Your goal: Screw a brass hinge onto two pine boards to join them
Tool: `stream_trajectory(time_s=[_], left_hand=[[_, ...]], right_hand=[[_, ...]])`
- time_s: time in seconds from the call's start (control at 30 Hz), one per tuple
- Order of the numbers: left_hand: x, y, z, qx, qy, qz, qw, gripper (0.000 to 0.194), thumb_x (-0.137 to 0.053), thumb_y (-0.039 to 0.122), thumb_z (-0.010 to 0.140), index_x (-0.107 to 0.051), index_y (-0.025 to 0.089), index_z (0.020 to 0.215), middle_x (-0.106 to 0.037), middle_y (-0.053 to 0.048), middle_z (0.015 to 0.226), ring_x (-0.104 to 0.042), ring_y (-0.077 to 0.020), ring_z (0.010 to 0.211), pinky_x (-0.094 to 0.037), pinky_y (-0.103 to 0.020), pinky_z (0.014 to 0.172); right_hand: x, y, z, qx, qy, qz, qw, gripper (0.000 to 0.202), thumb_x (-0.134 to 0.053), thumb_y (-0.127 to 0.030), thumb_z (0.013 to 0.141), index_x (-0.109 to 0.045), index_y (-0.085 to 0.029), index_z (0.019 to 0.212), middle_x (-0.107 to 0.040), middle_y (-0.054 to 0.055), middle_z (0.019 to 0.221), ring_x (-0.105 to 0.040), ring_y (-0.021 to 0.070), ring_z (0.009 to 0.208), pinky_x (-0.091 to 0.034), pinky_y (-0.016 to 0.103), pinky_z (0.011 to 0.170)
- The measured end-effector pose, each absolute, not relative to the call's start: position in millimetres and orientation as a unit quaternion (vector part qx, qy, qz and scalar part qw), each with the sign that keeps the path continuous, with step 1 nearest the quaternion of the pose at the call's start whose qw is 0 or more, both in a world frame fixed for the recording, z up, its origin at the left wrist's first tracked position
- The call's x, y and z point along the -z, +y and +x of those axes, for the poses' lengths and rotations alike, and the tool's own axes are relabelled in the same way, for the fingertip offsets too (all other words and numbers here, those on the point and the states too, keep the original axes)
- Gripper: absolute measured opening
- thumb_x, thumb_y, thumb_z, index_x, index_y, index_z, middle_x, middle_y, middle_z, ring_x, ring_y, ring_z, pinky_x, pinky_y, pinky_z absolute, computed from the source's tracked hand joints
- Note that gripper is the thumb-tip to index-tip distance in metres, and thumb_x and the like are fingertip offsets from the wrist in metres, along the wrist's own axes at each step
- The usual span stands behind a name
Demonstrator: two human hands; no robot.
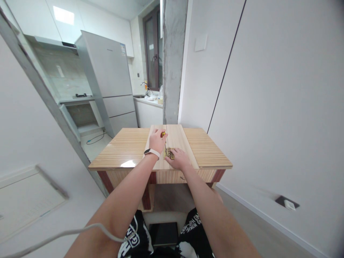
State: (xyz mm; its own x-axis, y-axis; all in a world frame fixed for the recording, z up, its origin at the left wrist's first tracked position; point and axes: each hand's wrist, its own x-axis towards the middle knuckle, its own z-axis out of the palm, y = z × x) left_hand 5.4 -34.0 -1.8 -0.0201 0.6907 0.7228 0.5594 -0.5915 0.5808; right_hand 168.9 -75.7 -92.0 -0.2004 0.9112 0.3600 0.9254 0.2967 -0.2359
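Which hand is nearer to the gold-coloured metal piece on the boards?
Right. The right hand rests on the metal piece; the left hand is off it, up and to its left, holding a yellow-handled tool.

Lateral passage: a hand could travel over the worktop (115, 148) on either side of the pale boards (180, 138). Central passage obstructed: the left hand (158, 140) with its upright screwdriver (162, 134), and the right hand (179, 158) at the brass-coloured hinge (169, 152). Beyond the far edge, a concrete pillar (174, 71) limits reach. At lower left, a pale cable (96, 225) crosses before the left arm (129, 190).
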Motion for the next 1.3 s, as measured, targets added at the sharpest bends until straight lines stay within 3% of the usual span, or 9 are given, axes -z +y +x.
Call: stream_trajectory(time_s=[0.3,0.57,0.77,1.13,1.3], left_hand=[[1.7,-35.4,10.8,-0.553,0.411,0.721,0.072,0.028,-0.059,0.015,0.095,-0.069,0.022,0.12,-0.067,-0.009,0.114,-0.068,-0.0203,0.097,-0.056,-0.036,0.092],[0.5,-33.5,6.6,-0.557,0.433,0.705,0.076,0.017,-0.074,0.025,0.088,-0.071,0.023,0.104,-0.067,-0.006,0.103,-0.065,-0.0175,0.082,-0.056,-0.035,0.085],[0.1,-32.7,6.4,-0.552,0.463,0.691,0.051,0.015,-0.074,0.024,0.087,-0.071,0.024,0.102,-0.066,-0.004,0.094,-0.064,-0.0188,0.081,-0.053,-0.035,0.083],[4.1,-32.4,7.4,-0.551,0.42,0.714,0.104,0.024,-0.058,0.016,0.097,-0.068,0.022,0.118,-0.071,-0.008,0.112,-0.068,-0.0193,0.095,-0.056,-0.035,0.089],[3.0,-33.2,7.6,-0.558,0.414,0.712,0.103,0.021,-0.072,0.023,0.09,-0.072,0.024,0.111,-0.065,-0.007,0.111,-0.067,-0.0168,0.084,-0.057,-0.034,0.084]], right_hand=[[90.2,-77.3,167.8,0.021,-0.777,-0.587,0.227,0.059,-0.052,-0.068,0.093,-0.062,-0.026,0.133,-0.063,0.011,0.132,-0.052,0.0267,0.126,-0.036,0.04,0.109],[91.8,-74.9,168.5,0.014,-0.775,-0.592,0.219,0.06,-0.052,-0.069,0.093,-0.061,-0.026,0.134,-0.063,0.011,0.133,-0.052,0.0262,0.127,-0.035,0.041,0.11],[91.7,-75.6,168.6,0.016,-0.774,-0.592,0.224,0.061,-0.051,-0.069,0.093,-0.06,-0.026,0.135,-0.062,0.011,0.134,-0.051,0.0262,0.127,-0.035,0.04,0.11],[91.0,-76.5,168.1,0.016,-0.772,-0.594,0.224,0.06,-0.052,-0.069,0.093,-0.061,-0.027,0.135,-0.062,0.011,0.134,-0.051,0.0269,0.128,-0.036,0.041,0.109],[89.4,-76.4,167.5,0.016,-0.775,-0.593,0.219,0.058,-0.052,-0.069,0.093,-0.062,-0.027,0.133,-0.063,0.011,0.133,-0.052,0.0271,0.127,-0.036,0.041,0.108]])
